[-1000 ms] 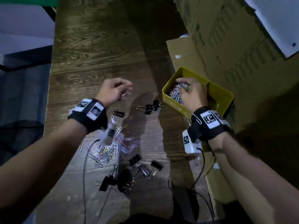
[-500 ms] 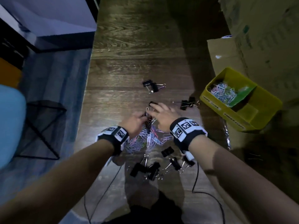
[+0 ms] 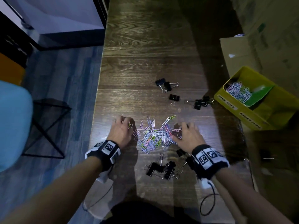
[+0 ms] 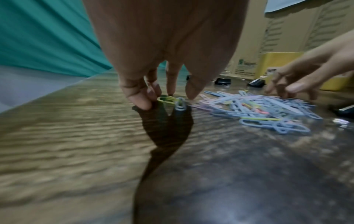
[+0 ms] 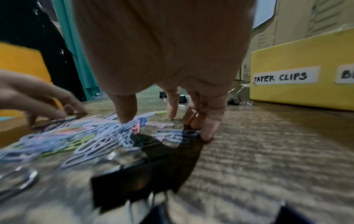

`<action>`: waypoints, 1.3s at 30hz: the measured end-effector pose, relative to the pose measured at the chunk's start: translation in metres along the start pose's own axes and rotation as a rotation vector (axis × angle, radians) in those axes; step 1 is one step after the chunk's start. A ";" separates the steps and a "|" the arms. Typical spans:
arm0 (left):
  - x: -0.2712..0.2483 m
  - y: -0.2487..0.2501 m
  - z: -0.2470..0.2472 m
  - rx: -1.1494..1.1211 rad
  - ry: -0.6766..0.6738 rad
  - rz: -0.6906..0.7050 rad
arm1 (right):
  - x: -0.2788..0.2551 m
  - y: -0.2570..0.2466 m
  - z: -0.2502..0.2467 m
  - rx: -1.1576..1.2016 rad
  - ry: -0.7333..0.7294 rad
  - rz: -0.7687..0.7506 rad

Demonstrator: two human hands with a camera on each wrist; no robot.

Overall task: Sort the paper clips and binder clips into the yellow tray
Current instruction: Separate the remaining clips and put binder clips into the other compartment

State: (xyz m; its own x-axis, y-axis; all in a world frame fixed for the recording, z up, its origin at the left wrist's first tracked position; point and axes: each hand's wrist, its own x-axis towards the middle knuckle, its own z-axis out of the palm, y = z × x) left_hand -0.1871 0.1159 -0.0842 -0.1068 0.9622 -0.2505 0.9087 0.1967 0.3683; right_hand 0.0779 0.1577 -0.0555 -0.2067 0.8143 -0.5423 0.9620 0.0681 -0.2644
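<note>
where head view blurs it, left hand (image 4: 153,84) pinches green clip (image 4: 166,99) | right hand (image 5: 172,106) fingertips spread on paper clips (image 5: 91,136)

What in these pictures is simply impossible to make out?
- Second label on the yellow tray: right wrist view, cut off by the frame edge after "B"; blurred in the head view.
- Whether the tray's second compartment holds anything: head view, too dark.
- Left hand: left wrist view, blur hides whether its fingers pinch the green clip or only touch it.
- Right hand: fingertips on the paper clips; grip blurred.
</note>
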 end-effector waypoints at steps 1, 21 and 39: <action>-0.002 0.010 0.003 -0.026 -0.022 -0.011 | -0.002 -0.003 0.005 0.015 0.004 0.012; 0.009 0.070 -0.003 -0.352 -0.229 -0.130 | 0.008 -0.039 0.003 0.462 0.054 0.031; 0.069 0.102 -0.060 -1.193 -0.373 -0.300 | -0.001 0.026 -0.073 1.418 0.261 0.165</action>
State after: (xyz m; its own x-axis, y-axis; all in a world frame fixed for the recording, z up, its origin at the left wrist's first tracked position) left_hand -0.1261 0.2132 -0.0104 0.0510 0.7785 -0.6256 -0.0735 0.6276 0.7751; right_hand 0.1164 0.2006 -0.0035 0.0735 0.8469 -0.5267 -0.0431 -0.5249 -0.8501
